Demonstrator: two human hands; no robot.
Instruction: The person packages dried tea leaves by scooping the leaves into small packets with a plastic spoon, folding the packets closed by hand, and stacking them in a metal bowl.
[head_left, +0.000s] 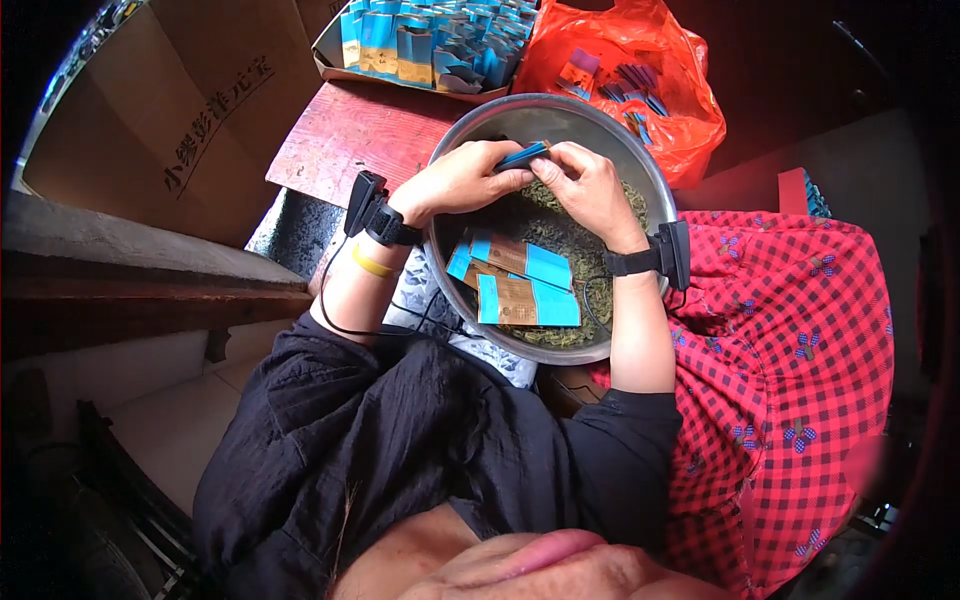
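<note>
Over a metal basin (655, 185) of dried green leaves (600, 300), my left hand (465, 178) grips a small blue packet (522, 156) between thumb and fingers. My right hand (592, 190) pinches the packet's other end, its fingertips close to the left ones. The packet is seen nearly edge-on, so its opening cannot be made out. Several flat blue and brown packets (528, 302) lie overlapping on the leaves below my hands. Both wrists wear black straps with small devices, and a yellow band is on the left forearm.
Behind the basin stands a box of many blue packets (415, 50) on a red board (365, 130). A red plastic bag (690, 110) holds more packets. Red checked cloth (790, 380) lies right; a large cardboard box (170, 90) and wooden beam (150, 260) are left.
</note>
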